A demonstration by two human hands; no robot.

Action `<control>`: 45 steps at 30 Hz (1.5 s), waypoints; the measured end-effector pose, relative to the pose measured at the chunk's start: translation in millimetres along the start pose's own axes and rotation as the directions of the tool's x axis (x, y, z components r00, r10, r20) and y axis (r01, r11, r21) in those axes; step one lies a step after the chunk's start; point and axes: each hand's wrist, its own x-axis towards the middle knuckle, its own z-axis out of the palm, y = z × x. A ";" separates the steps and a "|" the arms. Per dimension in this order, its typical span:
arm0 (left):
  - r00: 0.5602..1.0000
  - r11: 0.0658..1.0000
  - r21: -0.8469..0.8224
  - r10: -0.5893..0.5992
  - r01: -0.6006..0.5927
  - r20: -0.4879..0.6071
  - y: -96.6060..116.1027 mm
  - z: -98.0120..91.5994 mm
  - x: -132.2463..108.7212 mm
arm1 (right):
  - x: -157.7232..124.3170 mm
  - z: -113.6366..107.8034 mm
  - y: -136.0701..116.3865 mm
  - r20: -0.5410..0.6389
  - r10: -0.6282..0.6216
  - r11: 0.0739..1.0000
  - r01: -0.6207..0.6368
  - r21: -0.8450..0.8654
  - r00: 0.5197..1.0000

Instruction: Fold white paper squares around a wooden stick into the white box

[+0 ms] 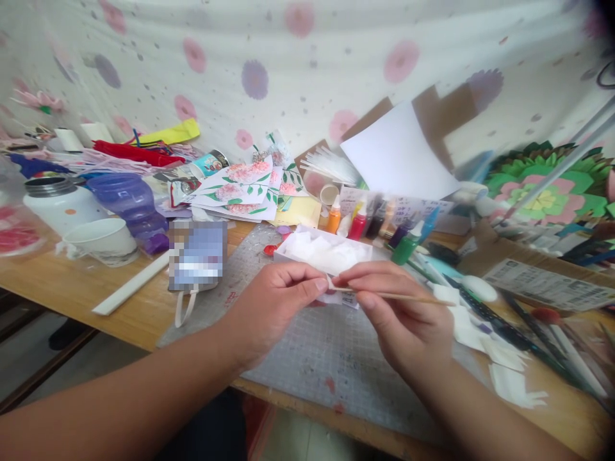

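Over the grey cutting mat (307, 378), both my hands meet in front of a shallow white box (358, 244) filled with crumpled white tissue-like pieces (319, 250). My left hand (278, 304) is closed, thumb against forefinger, on a small white piece (330, 282) that looks like paper or tissue. A thin wooden stick (423, 298) lies between the thumb and fingers of my right hand (408, 314). The stick's tip reaches the white piece, where my right fingertips are also close. Fingers hide most of that piece.
Paint bottles (358, 224) stand behind the box. At left are a phone (198, 256), a white cup (100, 240) and a purple container (127, 205). White scraps (504, 352), brushes (552, 320) and a cardboard box (538, 275) lie right. Flower-painted cards (240, 186) are at the back.
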 end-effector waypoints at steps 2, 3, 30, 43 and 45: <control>1.000 0.998 0.051 0.025 -0.025 0.008 0.0 -0.6 0.0 | 0.1 -0.2 0.4 0.004 0.001 1.000 0.000 -0.017 1.000; 0.999 0.997 0.074 0.034 -0.035 0.008 0.1 -0.7 0.0 | 0.2 -0.1 0.4 0.007 0.000 1.000 0.000 -0.026 1.000; 1.000 0.996 0.090 0.014 -0.014 0.000 -5.1 -4.5 0.8 | -2.7 1.6 1.7 -0.037 0.054 0.996 -0.051 0.073 0.998; 0.999 0.974 0.221 0.048 -0.042 -0.019 -1.3 -4.0 0.8 | -0.9 2.0 1.0 0.017 0.034 0.995 -0.036 0.090 0.999; 0.999 0.971 0.238 0.041 -0.033 -0.029 0.2 -3.2 1.0 | -1.0 2.3 0.7 0.007 0.042 0.996 -0.042 0.074 0.999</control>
